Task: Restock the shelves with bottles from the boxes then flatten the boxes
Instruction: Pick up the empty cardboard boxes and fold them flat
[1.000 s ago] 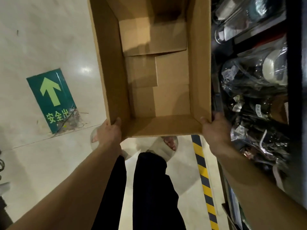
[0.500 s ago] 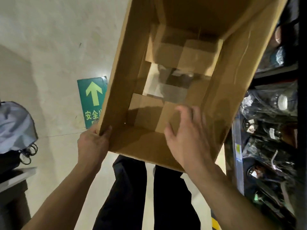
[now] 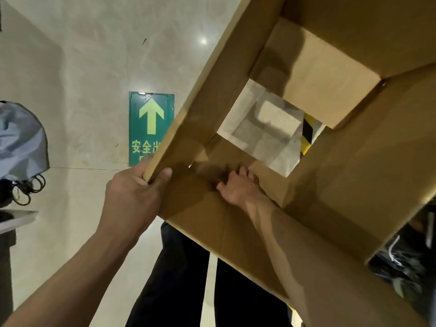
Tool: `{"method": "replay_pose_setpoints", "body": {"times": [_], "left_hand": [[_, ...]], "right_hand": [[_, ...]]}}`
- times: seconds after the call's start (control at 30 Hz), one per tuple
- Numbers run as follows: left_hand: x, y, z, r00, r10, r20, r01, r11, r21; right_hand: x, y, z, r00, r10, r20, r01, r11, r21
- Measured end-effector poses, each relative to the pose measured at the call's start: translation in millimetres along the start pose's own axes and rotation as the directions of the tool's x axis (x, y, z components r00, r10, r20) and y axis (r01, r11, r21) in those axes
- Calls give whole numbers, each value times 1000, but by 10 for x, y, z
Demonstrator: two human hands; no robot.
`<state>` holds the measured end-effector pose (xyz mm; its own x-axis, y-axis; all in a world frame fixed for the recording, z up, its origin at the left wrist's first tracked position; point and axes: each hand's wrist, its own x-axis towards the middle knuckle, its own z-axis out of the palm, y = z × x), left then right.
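An empty brown cardboard box fills the upper right, held up in front of me and tilted. Its bottom flaps are pushed apart, and the floor shows through the gap. My left hand grips the box's near left corner edge, thumb inside. My right hand reaches deep inside the box and presses on a bottom flap with fingers spread. No bottles are in the box. Wrapped bottles on the shelf show dimly at the lower right, below the box.
A green floor sign with an arrow lies on the pale tiles to the left of the box. A grey bag sits at the left edge. My dark trouser legs stand below the box. Yellow-black tape shows through the gap.
The box has tilted and swung further up and right. My right hand left the rim and went inside, pushing the bottom flaps open so the floor shows through.
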<state>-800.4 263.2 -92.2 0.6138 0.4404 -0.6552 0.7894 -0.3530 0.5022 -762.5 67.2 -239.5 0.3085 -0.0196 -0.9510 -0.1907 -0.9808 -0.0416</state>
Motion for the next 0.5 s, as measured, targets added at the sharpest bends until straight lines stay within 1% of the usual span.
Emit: {"method": "replay_pose_setpoints", "body": {"times": [0.03,0.1,0.17,0.2,0.23,0.27,0.3,0.33,0.37,0.4,0.43,0.47,0.5], "left_hand": [[-11,-19,-10,1000,4,1,-4,1000,3],[-26,-47,-17,1000,-1,1,1,1000,9],[-30,-57,-22,1000,-13,2,13,1000,15],[-28,-52,-29,1000,-19,3,19,1000,16],[-26,-42,-43,1000,-24,2,23,1000,20],[-25,-32,-60,1000,-29,-3,29,999,24],[-18,-26,-82,999,-35,-11,35,999,23],[-7,-18,-107,999,-44,-20,44,999,17],[7,-14,-133,998,-53,-28,54,999,9],[19,-7,-164,998,-60,-32,60,998,2],[33,-3,-195,997,-66,-35,66,998,-3],[45,-7,-227,996,-75,-44,75,997,-6],[56,-15,-257,995,-85,-55,85,996,-7]], "right_hand": [[-32,10,27,1000,-10,12,10,1000,-15],[-155,14,-6,1000,-28,-8,28,1000,-13],[-365,-6,-171,996,-50,-70,56,994,95],[-503,-14,-298,989,-63,-137,88,978,189],[-662,12,-435,967,-82,-242,150,949,277],[-848,78,-567,913,-98,-395,239,915,324],[-1051,175,-698,802,-101,-588,334,893,303],[-1253,298,-818,630,-87,-772,402,887,228],[-1425,436,-915,430,-57,-901,424,894,145],[-1561,568,-986,258,-1,-966,393,914,104],[-1646,679,-1039,157,86,-984,338,931,136],[-1679,780,-1091,141,197,-970,275,933,230],[-1660,877,-1124,194,321,-927,201,912,357]]}}
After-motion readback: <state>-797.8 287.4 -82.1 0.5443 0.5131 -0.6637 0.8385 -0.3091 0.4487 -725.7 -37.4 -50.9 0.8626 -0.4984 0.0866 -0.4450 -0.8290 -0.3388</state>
